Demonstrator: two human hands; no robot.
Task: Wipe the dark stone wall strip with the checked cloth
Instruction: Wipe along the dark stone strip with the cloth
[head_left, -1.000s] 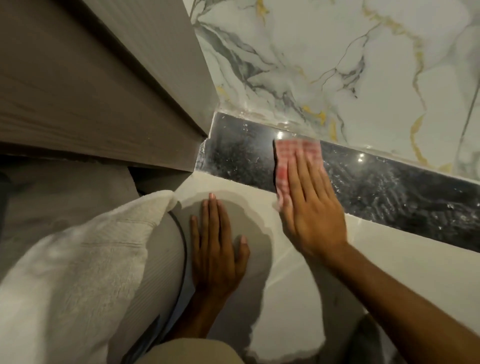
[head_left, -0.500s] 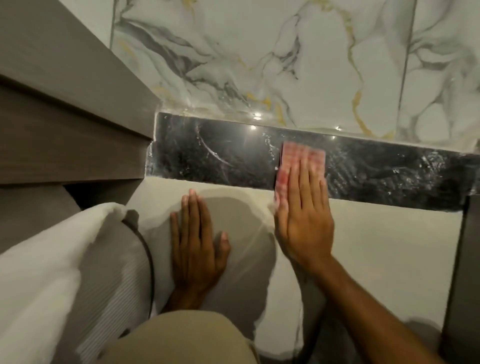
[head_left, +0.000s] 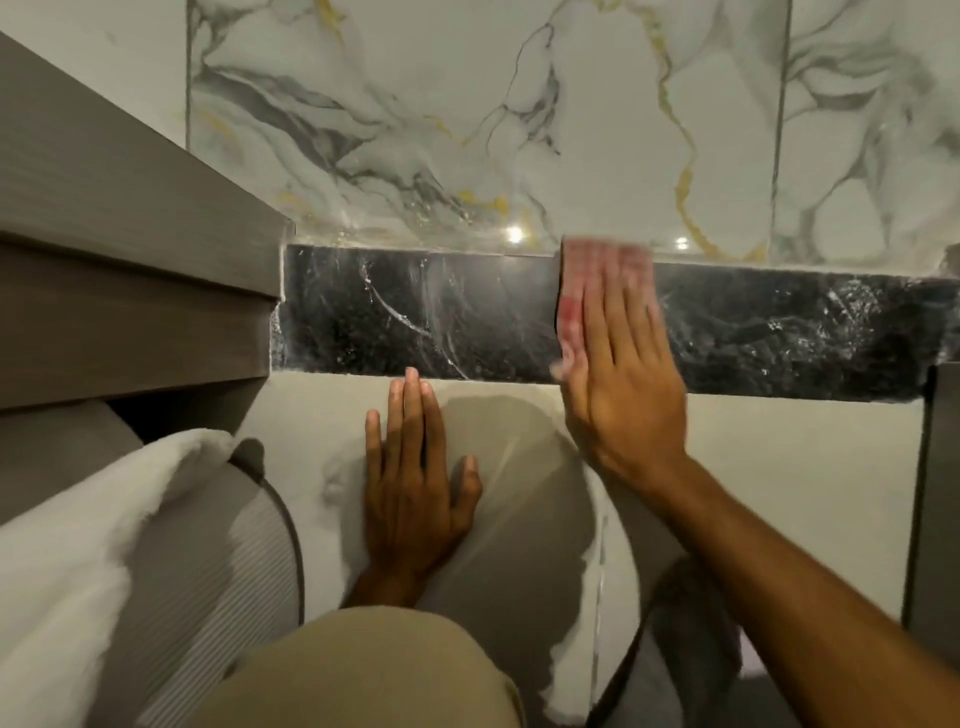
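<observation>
A white towel is seen at 8 o'clock beside a ribbed grey container; veined marble tiles at 12 o'clock.

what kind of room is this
Probably a bathroom: glossy marble-look wall tiles above a dark stone strip, a white towel at the left, and a grey wood-grain cabinet against the wall.

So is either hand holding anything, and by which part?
No grip. The right hand presses the checked cloth flat against the dark stone strip; the left hand lies flat on the pale surface.
</observation>
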